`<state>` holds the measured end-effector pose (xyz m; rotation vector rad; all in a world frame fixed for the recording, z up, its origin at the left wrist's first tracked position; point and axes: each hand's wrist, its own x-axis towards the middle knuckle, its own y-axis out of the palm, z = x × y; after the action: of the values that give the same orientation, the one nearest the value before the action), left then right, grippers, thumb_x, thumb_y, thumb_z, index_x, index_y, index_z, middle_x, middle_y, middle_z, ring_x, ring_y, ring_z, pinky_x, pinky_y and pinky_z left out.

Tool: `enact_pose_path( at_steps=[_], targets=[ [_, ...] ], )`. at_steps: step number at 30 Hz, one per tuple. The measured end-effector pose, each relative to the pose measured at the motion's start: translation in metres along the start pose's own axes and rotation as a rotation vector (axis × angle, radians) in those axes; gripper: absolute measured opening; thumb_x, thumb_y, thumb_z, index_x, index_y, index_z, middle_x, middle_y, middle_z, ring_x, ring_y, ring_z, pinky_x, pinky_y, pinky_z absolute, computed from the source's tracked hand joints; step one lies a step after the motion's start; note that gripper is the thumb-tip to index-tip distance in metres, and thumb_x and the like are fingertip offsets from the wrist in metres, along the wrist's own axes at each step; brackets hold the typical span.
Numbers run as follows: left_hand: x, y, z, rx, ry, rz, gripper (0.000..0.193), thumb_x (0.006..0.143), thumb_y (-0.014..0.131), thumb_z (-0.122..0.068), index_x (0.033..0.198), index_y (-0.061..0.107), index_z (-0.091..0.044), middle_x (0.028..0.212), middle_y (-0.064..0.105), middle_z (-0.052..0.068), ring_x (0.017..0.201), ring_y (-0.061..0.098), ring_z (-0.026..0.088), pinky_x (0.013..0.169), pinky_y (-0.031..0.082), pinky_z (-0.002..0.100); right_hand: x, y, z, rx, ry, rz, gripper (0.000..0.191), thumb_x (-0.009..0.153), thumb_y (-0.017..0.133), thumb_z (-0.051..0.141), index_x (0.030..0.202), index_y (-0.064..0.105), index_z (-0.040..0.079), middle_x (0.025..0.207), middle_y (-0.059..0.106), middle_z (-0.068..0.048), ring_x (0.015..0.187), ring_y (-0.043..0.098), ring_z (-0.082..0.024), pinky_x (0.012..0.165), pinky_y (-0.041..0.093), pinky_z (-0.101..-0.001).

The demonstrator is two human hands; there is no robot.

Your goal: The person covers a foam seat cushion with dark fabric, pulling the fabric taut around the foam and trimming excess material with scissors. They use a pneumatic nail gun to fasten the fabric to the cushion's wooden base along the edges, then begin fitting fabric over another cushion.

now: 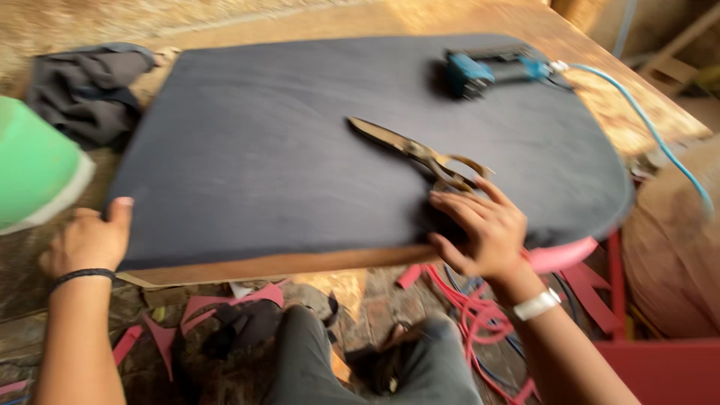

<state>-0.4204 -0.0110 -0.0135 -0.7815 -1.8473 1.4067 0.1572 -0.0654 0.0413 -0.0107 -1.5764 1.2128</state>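
A large cushion panel covered in dark grey fabric [300,135] lies flat on the wooden worktable [465,22]. My left hand [88,240] grips the panel's near left corner, thumb up against the edge. My right hand [480,229] rests with fingers spread on the panel's near right edge, just below the handles of big metal shears [420,154] that lie on the fabric. The shears are not held. A blue pneumatic staple gun [487,69] rests on the far right of the panel.
A light blue air hose [652,127] runs from the gun off the right side. A green object [34,165] is at the left, dark cloth [82,90] behind it. Pink fabric scraps [217,304] and red cord [472,315] litter the floor by my legs.
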Motion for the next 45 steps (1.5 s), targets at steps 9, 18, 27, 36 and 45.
enact_pose_path(
  at_steps=[9,18,27,36,45],
  targets=[
    [-0.224,-0.025,-0.214,-0.366,1.311,0.033,0.068,0.073,0.085,-0.032,0.133,0.062,-0.011,0.145,0.055,0.013,0.135,0.05,0.034,0.114,0.038,0.047,-0.071,0.047,0.035,0.417,0.372,-0.57,0.021,0.103,0.066,0.019,0.119,0.069,0.005,0.118,0.075,-0.008,0.115,0.068,-0.027,0.112,0.048,-0.0408],
    [-0.286,0.001,-0.339,-0.4,1.664,-0.435,0.03,0.095,0.076,-0.018,0.124,0.07,-0.018,0.114,0.064,0.003,0.106,0.063,0.023,0.091,0.054,0.038,-0.148,0.052,0.004,1.818,1.286,-0.663,0.03,0.097,0.062,0.044,0.105,0.062,0.015,0.082,0.068,0.0,0.069,0.066,-0.014,0.062,0.052,-0.0289],
    [-0.268,-0.005,-0.377,-0.587,1.632,0.045,0.033,0.1,0.063,-0.028,0.126,0.068,-0.009,0.132,0.064,0.011,0.126,0.06,0.031,0.103,0.05,0.042,-0.145,0.057,-0.019,2.434,0.729,-0.962,0.032,0.114,0.055,0.037,0.105,0.065,0.009,0.066,0.041,0.008,0.056,0.038,-0.008,0.056,0.033,-0.0246],
    [-0.25,0.007,-0.434,-0.123,1.65,0.156,0.057,0.107,0.037,-0.045,0.158,0.034,-0.021,0.164,0.031,0.012,0.15,0.028,0.032,0.123,0.019,0.051,-0.134,0.056,0.006,1.57,1.042,-0.994,0.022,0.093,0.064,0.009,0.114,0.063,0.01,0.098,0.071,-0.003,0.074,0.064,-0.012,0.063,0.052,-0.0264],
    [-0.258,0.018,-0.416,-0.102,1.704,0.054,0.065,0.108,0.035,-0.054,0.163,0.025,-0.021,0.165,0.026,0.024,0.151,0.027,0.044,0.122,0.021,0.054,-0.104,0.08,0.008,1.452,1.199,-1.131,0.016,0.097,0.071,0.014,0.111,0.066,0.009,0.085,0.066,0.001,0.065,0.06,-0.012,0.056,0.047,-0.0254]
  ],
)
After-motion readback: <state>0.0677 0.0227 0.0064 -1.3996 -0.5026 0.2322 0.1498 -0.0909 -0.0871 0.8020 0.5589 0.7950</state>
